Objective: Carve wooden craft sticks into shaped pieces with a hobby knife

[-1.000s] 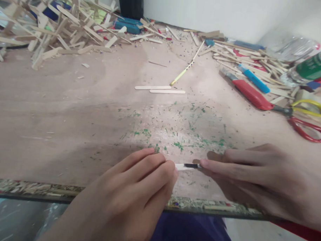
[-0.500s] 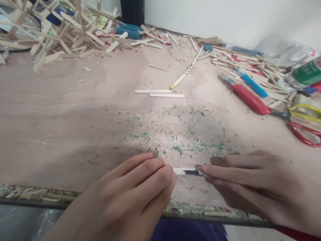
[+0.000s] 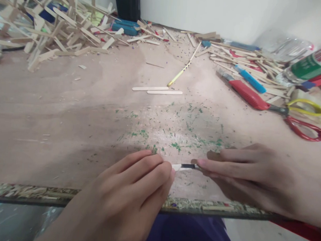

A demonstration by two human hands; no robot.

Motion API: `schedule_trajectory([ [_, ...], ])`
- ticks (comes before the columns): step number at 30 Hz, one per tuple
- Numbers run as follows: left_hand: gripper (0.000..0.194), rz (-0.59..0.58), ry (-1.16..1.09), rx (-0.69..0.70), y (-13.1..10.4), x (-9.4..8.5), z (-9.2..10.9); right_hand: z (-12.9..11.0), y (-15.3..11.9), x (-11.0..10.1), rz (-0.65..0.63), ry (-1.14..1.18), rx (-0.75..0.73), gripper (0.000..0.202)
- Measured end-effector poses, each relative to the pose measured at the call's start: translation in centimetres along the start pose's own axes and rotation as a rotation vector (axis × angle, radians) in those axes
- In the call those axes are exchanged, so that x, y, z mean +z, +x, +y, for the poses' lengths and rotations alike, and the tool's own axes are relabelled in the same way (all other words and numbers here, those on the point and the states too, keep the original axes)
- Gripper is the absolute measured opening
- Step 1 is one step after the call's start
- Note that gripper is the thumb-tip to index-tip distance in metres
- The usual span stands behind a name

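Near the table's front edge, my left hand [image 3: 137, 183] is closed on one end of a pale craft stick [image 3: 176, 167], its fingers bent over and hiding most of it. My right hand [image 3: 248, 172] pinches a thin, dark blade-like strip [image 3: 187, 166] between thumb and fingertips. The strip lies against the stick in the short gap between both hands. Green shavings [image 3: 176, 146] are scattered on the wood just beyond. Farther back, two craft sticks [image 3: 164, 92] lie side by side, close to the tip of a yellow patterned stick [image 3: 181, 72].
A tangled pile of craft sticks [image 3: 60, 32] fills the back left. At right lie a red-handled tool [image 3: 249, 95], scissors [image 3: 304, 108] with yellow and red handles, a blue cutter [image 3: 250, 78], loose sticks and a plastic bottle [image 3: 307, 66]. Chips line the front edge [image 3: 29, 191].
The dark strip has shifted slightly left and up against the stick, and my right hand has moved with it. My left hand keeps its hold. The whole view has shifted slightly.
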State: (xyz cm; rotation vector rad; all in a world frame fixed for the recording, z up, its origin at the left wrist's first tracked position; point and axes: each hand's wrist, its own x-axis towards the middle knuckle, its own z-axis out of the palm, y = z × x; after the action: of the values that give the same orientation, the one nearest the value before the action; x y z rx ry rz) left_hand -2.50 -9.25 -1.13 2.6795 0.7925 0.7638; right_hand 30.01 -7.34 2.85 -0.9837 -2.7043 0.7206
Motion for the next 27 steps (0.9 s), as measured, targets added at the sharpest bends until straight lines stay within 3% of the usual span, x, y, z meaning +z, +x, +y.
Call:
schedule_trajectory([
  [17,0.042,-0.025,0.018,-0.002,0.5,-0.5,0.2,0.6,-0.7,1.9,0.059,0.104,-0.036,0.038],
  [27,0.041,-0.021,-0.033,-0.006,-0.2,-0.4,0.0,-0.1,0.1,-0.7,0.040,0.067,0.067,0.037],
])
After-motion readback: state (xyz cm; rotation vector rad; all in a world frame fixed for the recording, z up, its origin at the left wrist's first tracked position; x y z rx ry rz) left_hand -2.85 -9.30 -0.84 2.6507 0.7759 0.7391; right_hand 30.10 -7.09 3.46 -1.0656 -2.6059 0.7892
